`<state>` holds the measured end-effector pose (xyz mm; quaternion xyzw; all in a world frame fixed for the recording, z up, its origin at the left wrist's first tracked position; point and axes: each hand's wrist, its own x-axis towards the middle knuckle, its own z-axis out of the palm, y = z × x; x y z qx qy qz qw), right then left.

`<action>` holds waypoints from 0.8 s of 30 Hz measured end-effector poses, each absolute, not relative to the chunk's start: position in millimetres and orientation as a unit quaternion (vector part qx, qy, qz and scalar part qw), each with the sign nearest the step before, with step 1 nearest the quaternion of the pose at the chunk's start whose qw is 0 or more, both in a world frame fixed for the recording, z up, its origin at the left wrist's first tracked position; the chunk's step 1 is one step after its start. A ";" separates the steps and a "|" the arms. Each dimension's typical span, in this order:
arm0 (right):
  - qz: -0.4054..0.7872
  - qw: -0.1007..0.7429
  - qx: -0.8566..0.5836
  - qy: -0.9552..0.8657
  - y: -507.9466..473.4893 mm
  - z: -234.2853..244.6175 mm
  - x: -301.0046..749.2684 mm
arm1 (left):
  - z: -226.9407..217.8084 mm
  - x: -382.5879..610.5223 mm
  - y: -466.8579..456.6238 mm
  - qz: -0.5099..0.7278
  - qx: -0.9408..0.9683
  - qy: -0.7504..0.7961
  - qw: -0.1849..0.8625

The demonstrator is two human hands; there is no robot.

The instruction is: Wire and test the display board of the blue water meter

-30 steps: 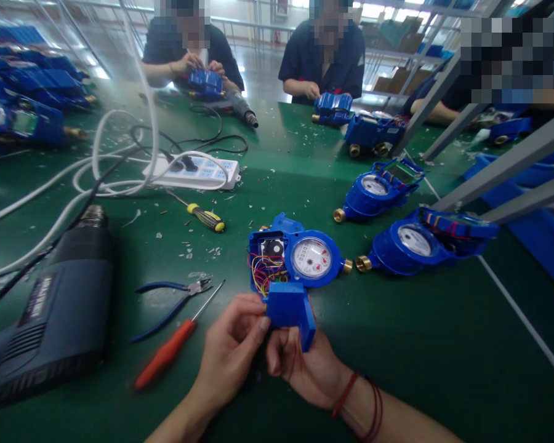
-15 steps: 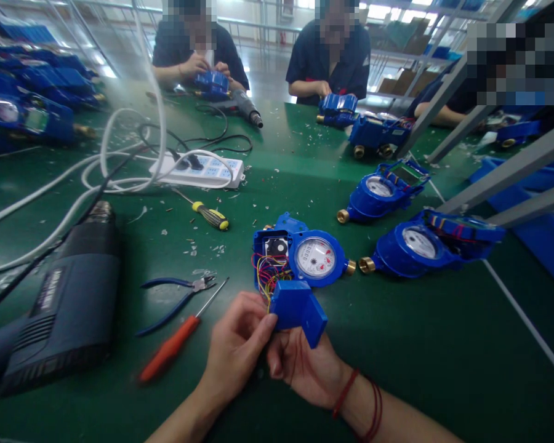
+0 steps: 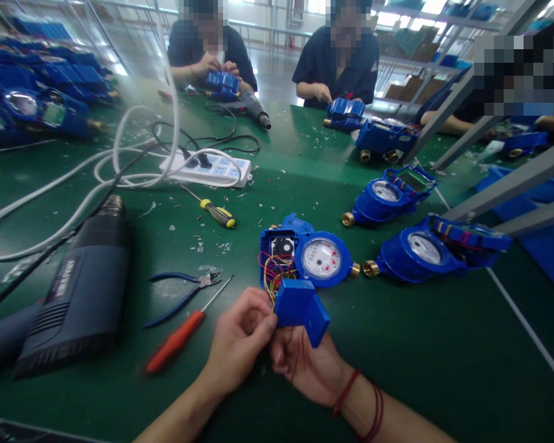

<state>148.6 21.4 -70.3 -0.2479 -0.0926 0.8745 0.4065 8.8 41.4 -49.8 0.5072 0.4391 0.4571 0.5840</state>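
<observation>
A blue water meter [image 3: 322,258] with a round white dial lies on the green table in front of me. Its side box stands uncovered, and thin coloured wires [image 3: 273,271] spill out towards my hands. Between my hands is a blue plastic cover [image 3: 296,303], raised on edge at the near side of the meter. My left hand [image 3: 244,329] pinches its left edge near the wires, thumb and fingers closed. My right hand [image 3: 305,363] supports the cover from below with curled fingers; the fingertips are partly hidden behind it.
Left of my hands lie an orange screwdriver [image 3: 175,341], blue-handled cutters [image 3: 180,298] and a heat gun [image 3: 76,289]. Further off are a yellow-black screwdriver [image 3: 218,213] and a power strip [image 3: 212,169]. More meters [image 3: 422,249] stand right, beside grey metal bars [image 3: 512,184]. Co-workers sit opposite.
The whole scene has shifted slightly to the right in view as my head moved. Both hands keep nearly the same hold on the cover.
</observation>
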 end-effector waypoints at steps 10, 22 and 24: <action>0.885 0.386 -0.239 -0.100 19.6 -71.0 148.0 | -50.4 9.5 41.5 0.442 0.415 0.424 0.672; 0.895 0.384 -0.211 -0.084 22.1 -62.2 152.2 | -46.4 5.9 41.7 0.420 0.354 0.381 0.744; 0.895 0.385 -0.211 -0.084 22.5 -60.8 152.2 | -46.4 6.1 42.0 0.419 0.362 0.388 0.737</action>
